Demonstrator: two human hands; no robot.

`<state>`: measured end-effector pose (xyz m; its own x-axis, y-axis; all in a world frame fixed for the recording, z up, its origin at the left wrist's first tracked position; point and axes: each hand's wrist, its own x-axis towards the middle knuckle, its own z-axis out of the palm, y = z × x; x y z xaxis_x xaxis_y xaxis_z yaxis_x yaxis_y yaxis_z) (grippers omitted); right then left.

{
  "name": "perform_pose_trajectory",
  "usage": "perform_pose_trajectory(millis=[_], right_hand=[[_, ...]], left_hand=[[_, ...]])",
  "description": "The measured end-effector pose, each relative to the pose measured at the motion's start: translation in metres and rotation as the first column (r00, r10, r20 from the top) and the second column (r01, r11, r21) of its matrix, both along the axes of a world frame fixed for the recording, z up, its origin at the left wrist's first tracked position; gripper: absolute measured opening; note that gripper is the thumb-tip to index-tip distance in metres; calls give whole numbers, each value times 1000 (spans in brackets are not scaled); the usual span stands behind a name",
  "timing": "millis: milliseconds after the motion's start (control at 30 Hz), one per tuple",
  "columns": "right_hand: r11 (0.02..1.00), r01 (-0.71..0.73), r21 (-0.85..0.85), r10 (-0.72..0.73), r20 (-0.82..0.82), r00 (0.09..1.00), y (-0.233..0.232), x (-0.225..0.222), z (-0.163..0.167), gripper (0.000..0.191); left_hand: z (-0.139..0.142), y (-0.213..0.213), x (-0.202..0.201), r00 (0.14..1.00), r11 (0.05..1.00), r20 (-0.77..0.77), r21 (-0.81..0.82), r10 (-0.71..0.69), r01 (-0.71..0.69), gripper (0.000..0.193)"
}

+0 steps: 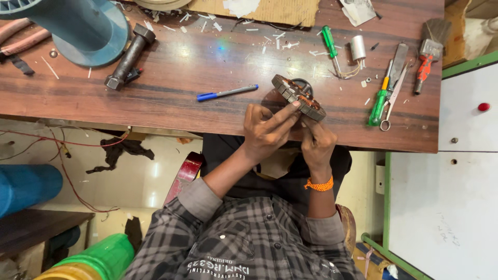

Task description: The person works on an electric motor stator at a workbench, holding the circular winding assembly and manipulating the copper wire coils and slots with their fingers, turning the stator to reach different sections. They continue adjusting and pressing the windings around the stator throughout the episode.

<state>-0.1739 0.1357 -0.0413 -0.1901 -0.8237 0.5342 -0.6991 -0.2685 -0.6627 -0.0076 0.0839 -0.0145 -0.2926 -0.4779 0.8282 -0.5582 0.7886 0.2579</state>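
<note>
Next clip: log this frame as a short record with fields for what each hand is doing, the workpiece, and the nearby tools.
workpiece: round motor stator with copper windings, tilted at the near edge of the wooden table
left hand: left hand, fingers on the stator's rim
right hand: right hand, grip on the stator's lower side; orange wristband
left of workpiece: blue pen, dark bolt
right of workpiece: green screwdrivers, scissors, brush
behind workpiece: small silver cylinder with wires
</note>
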Motion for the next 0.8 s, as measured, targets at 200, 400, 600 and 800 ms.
perform_pose_trajectory(millis=[200,400,600,800], right_hand=[[999,-7,35,6,23,1000,-5,0,8,23],[1000,-7,29,7,-2,1000,-6,-8,8,28],[997,-21,75,20,8,1000,11,-13,23,22],[973,-28,230,60,-133,989,36,-21,86,17]], left_hand=[[2,3,-9,997,998,-33,25,64,-64,29],[0,-10,-30,995,994,-17,55,98,-97,30],[5,-9,-30,995,983,-98,181,-22,40,21],[19,-6,-27,983,992,-181,122,14,8,23]])
